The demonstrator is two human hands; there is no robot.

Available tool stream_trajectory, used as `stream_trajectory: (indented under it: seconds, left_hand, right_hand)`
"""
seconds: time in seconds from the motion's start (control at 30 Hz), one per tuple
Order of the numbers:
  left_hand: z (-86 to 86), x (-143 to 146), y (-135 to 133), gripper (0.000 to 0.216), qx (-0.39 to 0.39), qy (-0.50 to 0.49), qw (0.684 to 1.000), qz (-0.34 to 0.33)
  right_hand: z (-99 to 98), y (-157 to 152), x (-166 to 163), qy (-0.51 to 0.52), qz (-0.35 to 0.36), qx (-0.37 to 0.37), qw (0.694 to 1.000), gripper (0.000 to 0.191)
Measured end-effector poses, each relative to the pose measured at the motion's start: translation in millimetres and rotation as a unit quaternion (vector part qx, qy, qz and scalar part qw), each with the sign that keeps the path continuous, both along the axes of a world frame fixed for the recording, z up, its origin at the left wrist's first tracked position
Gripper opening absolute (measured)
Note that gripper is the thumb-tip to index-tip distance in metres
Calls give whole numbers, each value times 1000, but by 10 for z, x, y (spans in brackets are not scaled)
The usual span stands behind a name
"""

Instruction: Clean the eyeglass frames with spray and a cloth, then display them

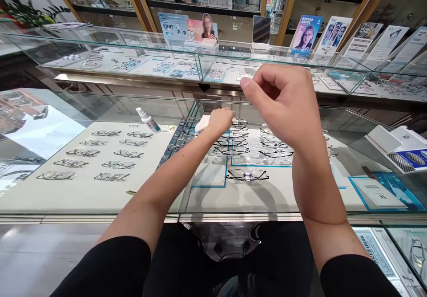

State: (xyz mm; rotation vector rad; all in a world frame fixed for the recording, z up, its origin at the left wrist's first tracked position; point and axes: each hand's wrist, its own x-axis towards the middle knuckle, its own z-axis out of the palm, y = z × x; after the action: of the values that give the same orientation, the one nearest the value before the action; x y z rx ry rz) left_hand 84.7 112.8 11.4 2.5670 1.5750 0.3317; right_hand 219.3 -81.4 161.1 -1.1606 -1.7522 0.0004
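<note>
My left hand reaches forward over the display case, its fingers closed on a white cloth that shows on both sides of the hand. Several rows of eyeglasses lie just below and beside it. Raised higher and nearer to me, my right hand has its fingers curled in and its thumb pointing left. Nothing shows in it. One dark-rimmed pair of glasses sits alone toward the front, between my forearms.
More eyeglasses stand in two columns at left, near a white spray bottle. At right are a white-and-blue box and a blue-edged card. Behind runs another glass case with leaflets on top.
</note>
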Motion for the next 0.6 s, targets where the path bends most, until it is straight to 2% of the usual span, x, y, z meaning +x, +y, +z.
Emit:
stream_trajectory:
  seconds: [0.1, 0.17, 0.3, 0.43, 0.5, 0.6]
  left_hand:
    - [115, -41, -44, 46, 16, 29, 999, 2]
    - [250, -82, -112, 42, 31, 34, 999, 12]
    - [633, -222, -383, 38, 52, -22, 998, 14]
    - [963, -483, -655, 35, 85, -88, 992, -5]
    - [1037, -665, -715, 31, 90, -108, 990, -14]
    - [1013, -984, -722, 28, 42, -79, 996, -29]
  right_hand:
    - [-10, 14, 9, -4, -9, 19, 1000, 55]
    - [-12, 18, 8, -5, -18, 28, 999, 60]
    - [-7, 2, -6, -25, -8, -27, 999, 67]
    - [-36, -1, -8, -56, 20, -53, 997, 60]
    - [-63, 11, -6, -60, 33, -48, 996, 57]
    - [-104, 35, -10, -62, 45, -37, 996, 55]
